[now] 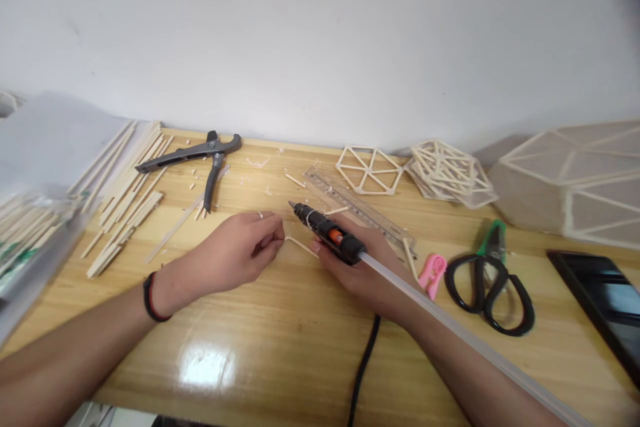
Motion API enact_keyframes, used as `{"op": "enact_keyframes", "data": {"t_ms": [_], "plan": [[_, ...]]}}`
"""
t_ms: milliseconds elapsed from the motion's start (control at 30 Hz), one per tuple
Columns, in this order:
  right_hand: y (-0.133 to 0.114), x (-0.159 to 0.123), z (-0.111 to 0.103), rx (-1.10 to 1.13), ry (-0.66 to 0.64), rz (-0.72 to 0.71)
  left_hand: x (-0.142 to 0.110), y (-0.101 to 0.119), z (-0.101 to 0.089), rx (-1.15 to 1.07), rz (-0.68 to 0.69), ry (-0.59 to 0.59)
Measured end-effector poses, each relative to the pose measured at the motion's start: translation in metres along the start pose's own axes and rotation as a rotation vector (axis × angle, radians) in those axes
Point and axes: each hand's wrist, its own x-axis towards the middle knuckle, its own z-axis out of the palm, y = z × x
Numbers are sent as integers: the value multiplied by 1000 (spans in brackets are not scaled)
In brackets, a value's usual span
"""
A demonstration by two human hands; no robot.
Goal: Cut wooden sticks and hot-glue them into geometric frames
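My right hand (365, 247) is wrapped round a black hot glue gun (327, 232), its nozzle pointing up and left. A long clear glue stick (430, 303) trails from the gun's rear over my forearm. My left hand (257, 243) is closed in a pinch just left of the nozzle; what its fingertips hold is hidden. A thin wooden stick (303, 247) spans the gap between the hands, one end close to my left fingertips, the other by my right thumb. Behind the gun lies a clear ruler (357, 203), partly covered by my right hand.
Cut sticks (133, 207) and a grey cutter (213, 150) lie at left. A hexagonal stick frame (370, 170) and a pile of frames (447, 173) sit at back. Rightward are a pink clip (433, 275), black-handled scissors (487, 287), a phone (603, 300) and a panelled structure (575, 180).
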Motion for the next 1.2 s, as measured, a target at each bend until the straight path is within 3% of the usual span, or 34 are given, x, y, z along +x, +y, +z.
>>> {"op": "enact_keyframes", "data": {"t_ms": [1200], "plan": [[0, -1, -1, 19, 5, -17, 1, 1, -1, -3, -6, -1]]}}
